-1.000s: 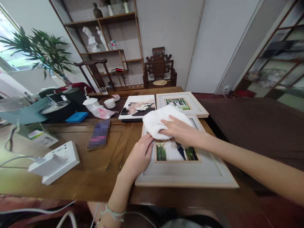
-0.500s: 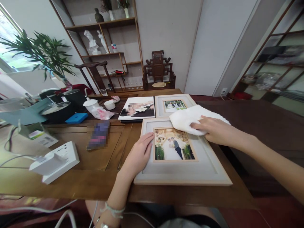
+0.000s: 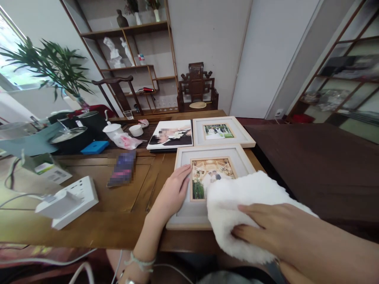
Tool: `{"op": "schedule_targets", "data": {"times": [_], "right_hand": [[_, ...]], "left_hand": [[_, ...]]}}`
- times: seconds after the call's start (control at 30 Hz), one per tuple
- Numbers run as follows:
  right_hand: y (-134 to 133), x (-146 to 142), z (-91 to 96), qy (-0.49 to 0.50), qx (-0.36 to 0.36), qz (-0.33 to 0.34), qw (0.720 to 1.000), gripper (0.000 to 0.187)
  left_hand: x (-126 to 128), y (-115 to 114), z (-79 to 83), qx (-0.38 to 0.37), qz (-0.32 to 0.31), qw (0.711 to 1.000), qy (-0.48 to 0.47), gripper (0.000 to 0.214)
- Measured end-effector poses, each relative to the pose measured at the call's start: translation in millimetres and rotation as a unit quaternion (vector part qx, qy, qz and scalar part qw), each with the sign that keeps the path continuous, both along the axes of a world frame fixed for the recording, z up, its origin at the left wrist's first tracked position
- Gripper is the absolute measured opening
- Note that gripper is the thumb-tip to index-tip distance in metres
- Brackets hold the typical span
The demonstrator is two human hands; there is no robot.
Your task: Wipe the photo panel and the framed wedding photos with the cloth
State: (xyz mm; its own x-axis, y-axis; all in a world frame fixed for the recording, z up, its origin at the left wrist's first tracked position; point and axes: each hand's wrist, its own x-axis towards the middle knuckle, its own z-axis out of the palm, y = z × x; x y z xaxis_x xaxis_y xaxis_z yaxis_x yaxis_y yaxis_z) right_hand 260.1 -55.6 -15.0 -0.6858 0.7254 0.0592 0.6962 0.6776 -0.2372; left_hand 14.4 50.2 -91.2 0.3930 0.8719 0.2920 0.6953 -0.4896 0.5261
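Note:
A pale wooden picture frame (image 3: 189,221) with a wedding photo lies flat near the table's front edge. Across its left side rests my left hand (image 3: 175,189), fingers stretched out over the border by the photo. My right hand (image 3: 266,227) grips a fluffy white cloth (image 3: 242,197), which covers the frame's lower right part and some of the photo. Whether the cloth touches the surface there I cannot tell. Behind it lies a second picture frame (image 3: 247,140) with an outdoor photo. Left of that is a white-edged photo panel (image 3: 170,136), stacked on something dark.
On the wooden table (image 3: 115,205), a white power strip (image 3: 75,201), an opened box (image 3: 50,169) and a blurred dark packet (image 3: 122,169) lie to the left. Further back are a blue box (image 3: 94,147), a white teapot (image 3: 114,129) and a black pot (image 3: 69,138).
My right hand has drawn the white cloth from the frame's upper right corner toward me, down to its lower right. The rear frame is now uncovered. My left hand stays put.

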Motion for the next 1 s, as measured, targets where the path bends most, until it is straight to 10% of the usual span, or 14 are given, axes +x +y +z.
{"op": "schedule_targets", "data": {"times": [0.37,0.53,1.0], "right_hand": [[120.7,12.0,-44.6,-0.032,0.197,-0.07,0.977,0.06],[150.3,6.2,-45.6,-0.063,0.173,-0.033,0.982,0.068],[12.4,-0.2,-5.0,-0.038,-0.015,0.099,0.994,0.057]], "left_hand": [[1.5,0.4,2.3,-0.007,0.003,1.0,-0.004,0.038],[1.9,0.0,3.7,-0.008,0.003,1.0,-0.009,0.038],[2.0,1.1,0.5,-0.007,0.007,1.0,-0.008,0.037]]}}
